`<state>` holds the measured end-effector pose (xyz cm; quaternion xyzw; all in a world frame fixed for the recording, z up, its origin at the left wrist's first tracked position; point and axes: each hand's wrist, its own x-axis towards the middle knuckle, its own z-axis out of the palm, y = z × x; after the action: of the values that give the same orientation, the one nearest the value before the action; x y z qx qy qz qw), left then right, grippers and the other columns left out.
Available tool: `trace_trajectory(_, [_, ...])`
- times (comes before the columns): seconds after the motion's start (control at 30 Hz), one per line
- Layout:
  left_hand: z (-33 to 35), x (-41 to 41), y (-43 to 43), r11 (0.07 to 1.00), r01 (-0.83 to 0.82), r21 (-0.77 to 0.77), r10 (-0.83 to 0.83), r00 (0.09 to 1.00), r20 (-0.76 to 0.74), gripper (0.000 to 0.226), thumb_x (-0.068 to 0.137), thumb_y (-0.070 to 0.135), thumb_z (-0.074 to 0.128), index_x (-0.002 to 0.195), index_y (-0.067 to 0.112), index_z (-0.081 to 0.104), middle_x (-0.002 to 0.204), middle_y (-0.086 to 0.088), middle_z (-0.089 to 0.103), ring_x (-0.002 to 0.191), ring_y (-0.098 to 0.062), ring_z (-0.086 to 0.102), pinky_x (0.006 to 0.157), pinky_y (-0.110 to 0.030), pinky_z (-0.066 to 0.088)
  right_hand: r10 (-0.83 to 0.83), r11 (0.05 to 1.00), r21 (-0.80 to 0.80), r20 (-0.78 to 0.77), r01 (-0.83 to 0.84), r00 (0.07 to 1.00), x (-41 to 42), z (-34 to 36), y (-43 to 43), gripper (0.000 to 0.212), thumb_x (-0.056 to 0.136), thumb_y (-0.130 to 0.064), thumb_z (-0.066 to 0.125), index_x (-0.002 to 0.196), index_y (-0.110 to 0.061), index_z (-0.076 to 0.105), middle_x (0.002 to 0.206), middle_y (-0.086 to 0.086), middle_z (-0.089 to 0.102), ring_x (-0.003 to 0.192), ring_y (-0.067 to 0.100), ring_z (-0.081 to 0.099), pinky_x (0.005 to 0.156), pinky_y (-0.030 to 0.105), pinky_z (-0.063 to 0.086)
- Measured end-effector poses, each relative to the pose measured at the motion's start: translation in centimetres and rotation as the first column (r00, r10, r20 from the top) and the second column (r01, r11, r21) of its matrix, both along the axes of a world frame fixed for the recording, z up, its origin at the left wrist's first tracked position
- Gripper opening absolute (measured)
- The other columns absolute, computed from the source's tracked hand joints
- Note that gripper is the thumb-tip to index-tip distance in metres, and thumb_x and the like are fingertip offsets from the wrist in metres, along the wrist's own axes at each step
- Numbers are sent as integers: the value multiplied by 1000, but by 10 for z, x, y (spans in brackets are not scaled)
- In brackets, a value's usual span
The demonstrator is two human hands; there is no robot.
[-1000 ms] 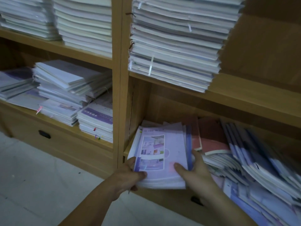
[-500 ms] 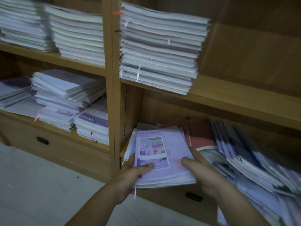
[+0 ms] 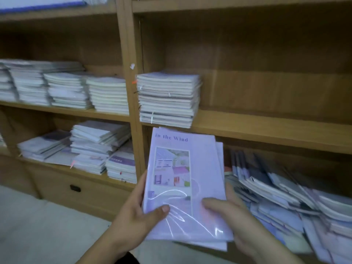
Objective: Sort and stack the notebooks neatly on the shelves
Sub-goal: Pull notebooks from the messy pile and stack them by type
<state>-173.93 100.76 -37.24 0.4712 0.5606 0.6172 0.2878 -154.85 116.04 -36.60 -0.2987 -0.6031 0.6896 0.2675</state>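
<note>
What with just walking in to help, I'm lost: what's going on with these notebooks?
A person holds a small bundle of lilac notebooks in both hands, in front of the shelves: the left hand grips its lower left edge, the right hand its lower right. A neat stack sits on the shelf above; a slumped heap of notebooks lies in the lower right compartment.

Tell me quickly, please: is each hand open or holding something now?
Left hand: grips the left edge of the lilac notebook stack.
Right hand: grips the same stack's right edge.
</note>
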Motion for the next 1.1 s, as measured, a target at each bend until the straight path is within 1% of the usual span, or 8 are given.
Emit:
trace_trajectory(0.13, [43,8,20,996,-12,92,26,988,-154,72,101,22,60,158,44,23,150,17,52,135,-12,55,106,-45,51,-39,985,163,-109,56,993,26,54,3,75,70,-10,72,137,-36,52,125,-7,72,116,20,68,104,52,49])
trace_trajectory(0.23, [87,11,61,987,53,149,-13,966,-260,81,101,23,59,159,47,8,152,24,46,138,-5,49,109,-40,49,-82,959,255,-159,121,984,37,98,37,79,73,2,77,130,-44,49,124,-4,72,113,23,69,100,57,51])
trace_trajectory(0.43, [158,5,183,981,25,193,54,918,-393,59,100,20,62,145,36,26,131,20,58,118,12,55,103,-24,52,-290,801,472,-232,368,929,34,171,124,77,81,9,71,117,-51,39,120,-6,65,109,15,65,97,50,53])
trace_trajectory(0.6, [159,-9,252,992,-5,126,63,888,-456,64,99,26,64,147,33,23,133,19,52,124,-3,53,103,-19,44,-388,759,479,-211,441,897,17,162,187,77,79,15,65,128,-39,41,123,2,66,109,17,65,96,52,54])
trace_trajectory(0.73, [145,-22,276,991,-1,131,54,915,-401,66,98,29,65,150,33,24,138,21,51,128,4,49,115,-34,42,-404,788,424,-193,448,894,1,152,216,83,79,18,64,137,-35,39,120,3,68,106,19,67,92,51,57])
trace_trajectory(0.87, [139,-25,288,988,38,152,15,941,-337,65,99,22,65,148,37,25,138,22,51,119,18,50,96,-8,46,-373,838,363,-165,408,913,-2,148,232,94,65,5,82,140,-33,38,117,2,71,106,24,70,93,56,56])
trace_trajectory(0.97, [131,-25,293,980,64,188,-19,972,-233,79,94,14,72,153,34,23,141,20,55,122,13,53,95,-9,47,-364,861,277,-250,426,897,0,132,234,96,52,-8,87,138,-24,47,113,1,76,102,23,73,94,53,56])
trace_trajectory(1.1, [117,-14,293,954,-25,299,92,973,-213,89,94,19,71,157,41,13,147,28,47,133,12,45,100,-5,41,-342,841,324,-301,433,890,0,117,231,93,69,-15,90,144,-38,42,117,-13,74,109,13,71,98,47,54])
